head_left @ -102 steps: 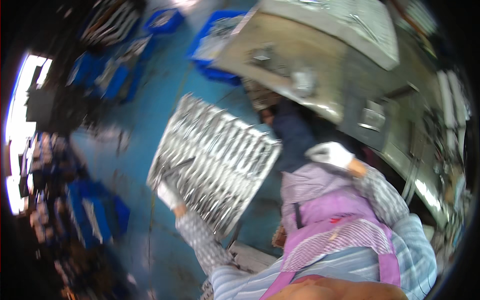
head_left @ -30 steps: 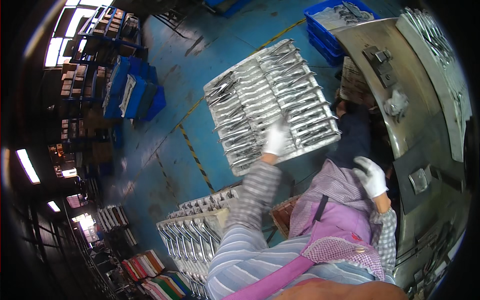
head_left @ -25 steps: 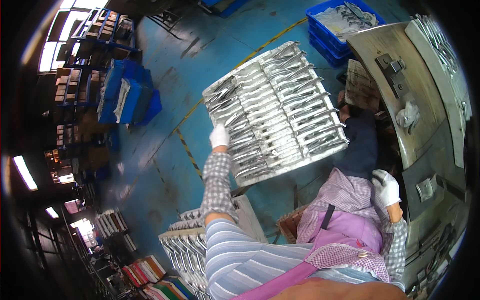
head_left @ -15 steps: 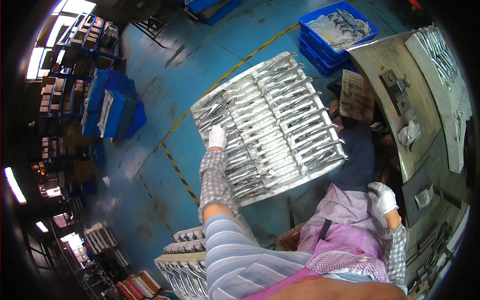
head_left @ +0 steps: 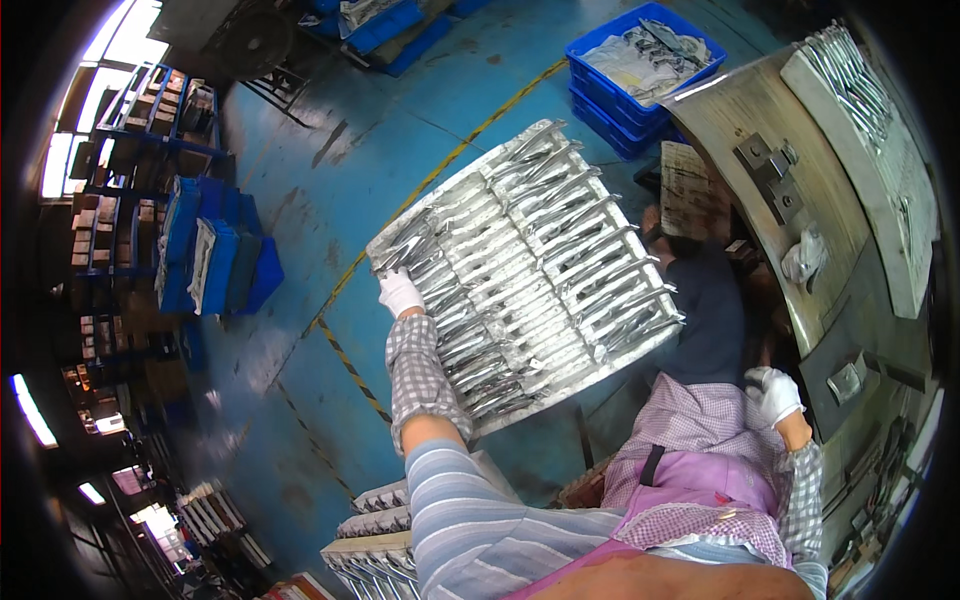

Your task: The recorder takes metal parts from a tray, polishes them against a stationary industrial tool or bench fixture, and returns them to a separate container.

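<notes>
A pale, foam-like tray [head_left: 525,285] lies tilted before me, packed with rows of slim, shiny metal parts [head_left: 600,250]. At its left edge is my left hand [head_left: 401,293] in a white glove, fingers curled over the rim beside the nearest parts. My right hand [head_left: 777,398], also gloved, is low on the right beside my checked apron [head_left: 690,410] and the bench edge. Its fingers are bent inward, and what they may hold is hidden.
A metal-topped bench [head_left: 735,120] on the right carries a fixture block [head_left: 772,172], a crumpled whitish cloth [head_left: 805,258] and another tray of parts [head_left: 850,95]. Blue crates [head_left: 640,75] stand beyond the tray. More blue bins [head_left: 215,250] and stacked trays [head_left: 375,525] are leftward.
My left hand has slid left from the metal parts to the tray's edge. The whole view has shifted slightly; my right hand stays by the bench edge.
</notes>
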Demonstrator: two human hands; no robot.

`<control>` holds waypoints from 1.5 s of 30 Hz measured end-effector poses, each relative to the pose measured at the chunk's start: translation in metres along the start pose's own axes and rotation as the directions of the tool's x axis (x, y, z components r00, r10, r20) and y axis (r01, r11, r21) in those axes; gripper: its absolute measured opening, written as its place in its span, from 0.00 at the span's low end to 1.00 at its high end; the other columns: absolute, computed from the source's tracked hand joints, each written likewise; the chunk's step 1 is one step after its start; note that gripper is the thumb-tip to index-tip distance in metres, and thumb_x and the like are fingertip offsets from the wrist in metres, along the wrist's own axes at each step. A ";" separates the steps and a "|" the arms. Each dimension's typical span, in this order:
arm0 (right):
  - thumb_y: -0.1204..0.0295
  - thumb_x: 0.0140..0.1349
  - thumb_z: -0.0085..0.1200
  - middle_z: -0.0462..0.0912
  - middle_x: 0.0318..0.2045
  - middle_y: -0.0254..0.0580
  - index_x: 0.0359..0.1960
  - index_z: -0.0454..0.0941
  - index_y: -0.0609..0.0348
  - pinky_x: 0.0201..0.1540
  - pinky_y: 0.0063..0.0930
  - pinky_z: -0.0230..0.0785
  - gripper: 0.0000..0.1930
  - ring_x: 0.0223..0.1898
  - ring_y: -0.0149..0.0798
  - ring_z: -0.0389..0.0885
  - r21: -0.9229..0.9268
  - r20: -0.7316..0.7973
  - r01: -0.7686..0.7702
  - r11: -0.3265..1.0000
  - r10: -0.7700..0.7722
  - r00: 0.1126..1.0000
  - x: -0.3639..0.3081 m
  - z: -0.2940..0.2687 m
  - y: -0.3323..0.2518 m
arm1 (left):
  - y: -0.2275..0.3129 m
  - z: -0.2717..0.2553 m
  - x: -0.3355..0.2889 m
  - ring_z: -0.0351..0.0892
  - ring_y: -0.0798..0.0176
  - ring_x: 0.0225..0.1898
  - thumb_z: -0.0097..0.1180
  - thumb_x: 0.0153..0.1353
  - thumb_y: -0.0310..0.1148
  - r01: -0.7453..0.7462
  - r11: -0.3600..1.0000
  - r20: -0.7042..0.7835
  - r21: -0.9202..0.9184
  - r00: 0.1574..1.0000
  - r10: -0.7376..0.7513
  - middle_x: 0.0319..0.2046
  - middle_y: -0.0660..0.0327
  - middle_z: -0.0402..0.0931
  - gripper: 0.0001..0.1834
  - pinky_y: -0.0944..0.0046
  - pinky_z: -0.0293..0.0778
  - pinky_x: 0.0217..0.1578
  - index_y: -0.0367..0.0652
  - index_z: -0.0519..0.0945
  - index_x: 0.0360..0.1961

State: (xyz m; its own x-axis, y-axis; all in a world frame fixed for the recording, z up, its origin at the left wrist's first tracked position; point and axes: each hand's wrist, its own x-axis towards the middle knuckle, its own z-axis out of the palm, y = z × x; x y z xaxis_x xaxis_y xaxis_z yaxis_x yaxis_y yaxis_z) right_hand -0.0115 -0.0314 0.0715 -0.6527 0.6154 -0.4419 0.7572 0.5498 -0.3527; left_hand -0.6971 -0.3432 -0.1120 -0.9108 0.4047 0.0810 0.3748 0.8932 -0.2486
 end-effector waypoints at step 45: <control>0.68 0.69 0.60 0.86 0.43 0.35 0.55 0.80 0.59 0.39 0.19 0.71 0.16 0.38 0.26 0.81 0.885 -0.167 -0.015 0.466 0.346 0.923 -0.065 -0.013 0.047 | -0.042 -0.009 -0.079 0.79 0.47 0.53 0.59 0.63 0.37 -0.028 0.963 0.154 -0.270 0.985 0.072 0.51 0.52 0.79 0.18 0.50 0.74 0.54 0.53 0.84 0.55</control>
State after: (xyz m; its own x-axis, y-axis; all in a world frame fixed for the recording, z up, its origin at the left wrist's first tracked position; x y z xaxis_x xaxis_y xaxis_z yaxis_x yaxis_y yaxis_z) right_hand 0.0659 -0.0386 0.0940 -0.3446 0.8527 -0.3925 0.3856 -0.2526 -0.8874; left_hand -0.6390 -0.4108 -0.0994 -0.8974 0.4326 -0.0868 0.4327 0.9013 0.0189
